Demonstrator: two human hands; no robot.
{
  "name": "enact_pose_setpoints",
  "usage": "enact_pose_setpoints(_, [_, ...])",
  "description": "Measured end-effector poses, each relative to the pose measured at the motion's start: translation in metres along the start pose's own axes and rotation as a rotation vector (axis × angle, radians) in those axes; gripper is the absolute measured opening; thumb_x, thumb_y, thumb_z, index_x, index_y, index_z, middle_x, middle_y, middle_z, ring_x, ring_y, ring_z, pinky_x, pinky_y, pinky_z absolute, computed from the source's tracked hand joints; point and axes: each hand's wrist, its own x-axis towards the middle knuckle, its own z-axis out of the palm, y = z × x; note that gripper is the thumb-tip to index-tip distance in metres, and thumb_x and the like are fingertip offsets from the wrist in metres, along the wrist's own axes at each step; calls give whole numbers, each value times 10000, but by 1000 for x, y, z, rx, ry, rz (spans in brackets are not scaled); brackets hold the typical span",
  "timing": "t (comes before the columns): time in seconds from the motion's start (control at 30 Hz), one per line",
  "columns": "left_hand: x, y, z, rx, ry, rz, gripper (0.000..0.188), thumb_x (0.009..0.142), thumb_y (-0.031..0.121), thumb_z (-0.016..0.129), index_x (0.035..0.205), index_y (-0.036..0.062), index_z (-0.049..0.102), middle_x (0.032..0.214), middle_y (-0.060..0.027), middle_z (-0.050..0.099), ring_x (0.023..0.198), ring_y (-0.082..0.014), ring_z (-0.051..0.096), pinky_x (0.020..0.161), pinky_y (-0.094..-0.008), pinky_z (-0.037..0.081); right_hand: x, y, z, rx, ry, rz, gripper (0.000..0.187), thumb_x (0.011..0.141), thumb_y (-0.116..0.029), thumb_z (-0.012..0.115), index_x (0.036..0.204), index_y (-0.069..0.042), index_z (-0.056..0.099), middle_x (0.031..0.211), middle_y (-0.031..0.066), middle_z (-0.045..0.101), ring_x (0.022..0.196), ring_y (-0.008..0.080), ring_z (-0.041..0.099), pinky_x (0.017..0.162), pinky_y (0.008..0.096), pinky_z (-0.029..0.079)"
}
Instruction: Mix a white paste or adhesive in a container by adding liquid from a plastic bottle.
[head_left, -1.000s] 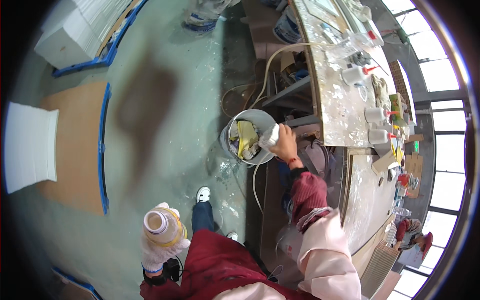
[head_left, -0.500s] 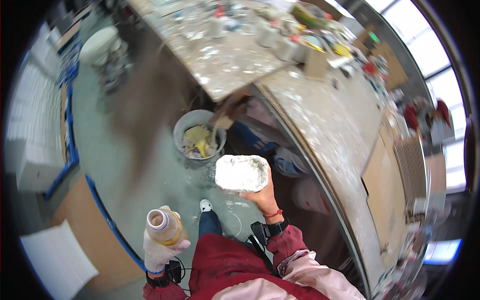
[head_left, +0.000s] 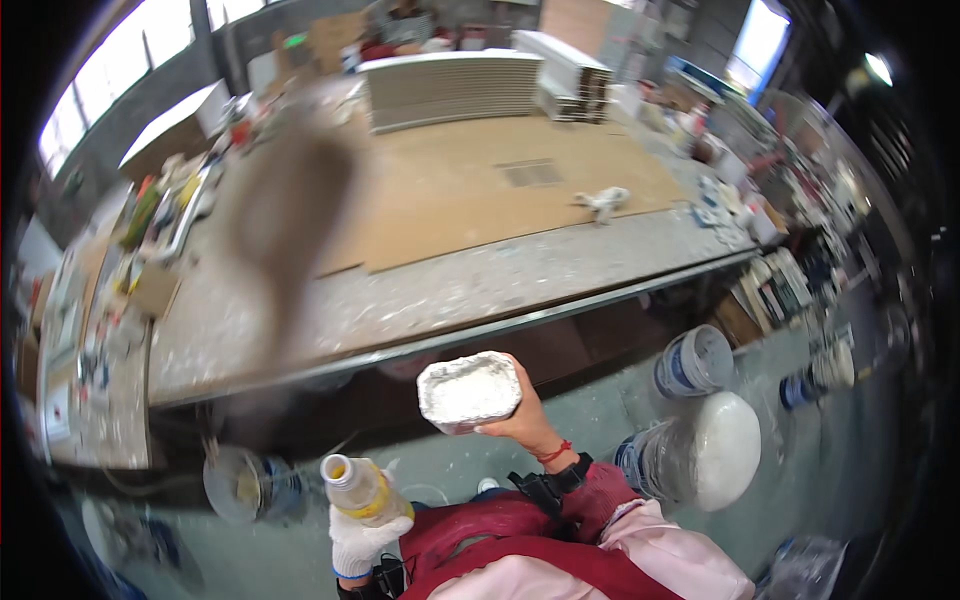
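Workbench [head_left: 450, 290] ahead | buckets [head_left: 690, 362] either side | left hand [head_left: 362, 540] gripping bottle [head_left: 362, 492] | right hand [head_left: 527, 415] gripping tub [head_left: 467, 391]

You have two hands [head_left: 524, 418], one worn glove [head_left: 355, 548], one red wrist cord [head_left: 556, 453], one bottle [head_left: 364, 493], one white tub [head_left: 455, 427]. Before you, at least two panel stacks [head_left: 455, 95]; around you, at least three buckets [head_left: 677, 371].

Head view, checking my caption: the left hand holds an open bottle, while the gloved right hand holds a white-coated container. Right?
Not quite: the head view shows the right hand bare, not gloved. The left hand holds an open bottle, and the right a white-coated container.
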Motion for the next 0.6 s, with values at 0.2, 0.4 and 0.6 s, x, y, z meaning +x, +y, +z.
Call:
enact_pose_setpoints(0.2, [90,-17,116,302,-486,-131,747,513,247,890,1127,45,516,1009,-49,597,910,-167,579,819,-317,475,-38,-16,-147,-46,523,-94,1014,491,16,800,1363,-42,284,1264,84,464,1179,202,448,1021,337,354])
enact_pose_setpoints(0.4, [171,-40,221,401,-729,-90,784,561,267,864,1196,28,473,1087,-73,598,990,-159,571,891,-335,456,-25,-33,-257,-150,691,-176,1000,510,42,778,1367,-37,270,1264,106,458,1172,208,456,1001,337,382])
enact_pose_setpoints(0.6, [246,-64,318,447,-837,-127,832,560,291,860,1241,35,458,1132,-82,594,1033,-160,568,924,-316,436,13,-32,-362,-176,742,-158,989,517,19,782,1364,-18,272,1260,104,464,1174,207,461,1006,337,375])
